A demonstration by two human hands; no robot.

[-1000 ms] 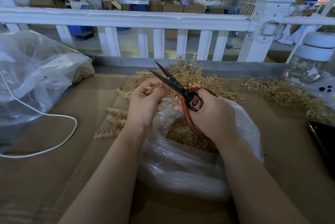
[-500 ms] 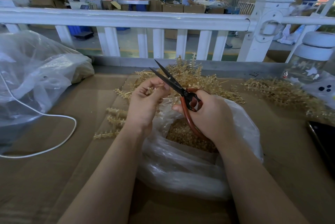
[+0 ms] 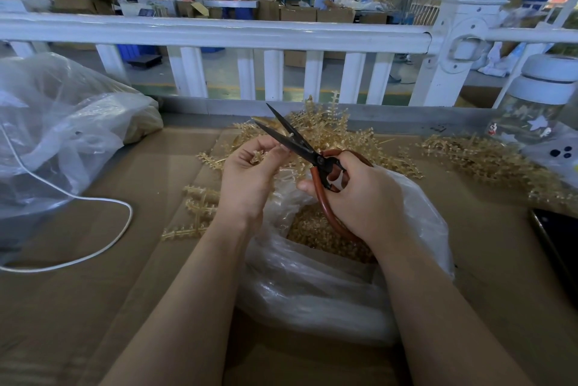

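The person's right hand [image 3: 364,198] grips a pair of scissors [image 3: 308,151], its fingers curled round the reddish-brown handles, and the dark blades point up and to the left with their tips parted. The left hand [image 3: 250,181] is held just beside the blades. Its thumb and fingertips pinch a small golden plastic sprig [image 3: 259,156] and hold it against the lower blade; how far the sprig reaches in between the blades cannot be told. Both hands hover above a clear plastic bag [image 3: 312,285] that lies open on the cardboard-covered table [image 3: 93,307], and a heap of small golden cut pieces [image 3: 309,231] shows inside its mouth. Behind the hands, near the table's far edge, is a pile of golden sprigs [image 3: 331,132], and another pile [image 3: 481,160] spreads out to the right. A few loose strips [image 3: 200,209] lie on the cardboard just left of the left wrist. At the far left sits a large crumpled clear bag [image 3: 68,135], with a white cord [image 3: 103,201] looping across the table in front of it. On the right stand a glass jar with a white lid [image 3: 541,104] and, nearer, a dark phone [image 3: 556,248] at the picture's edge. A white railing [image 3: 219,34] runs along behind the table.
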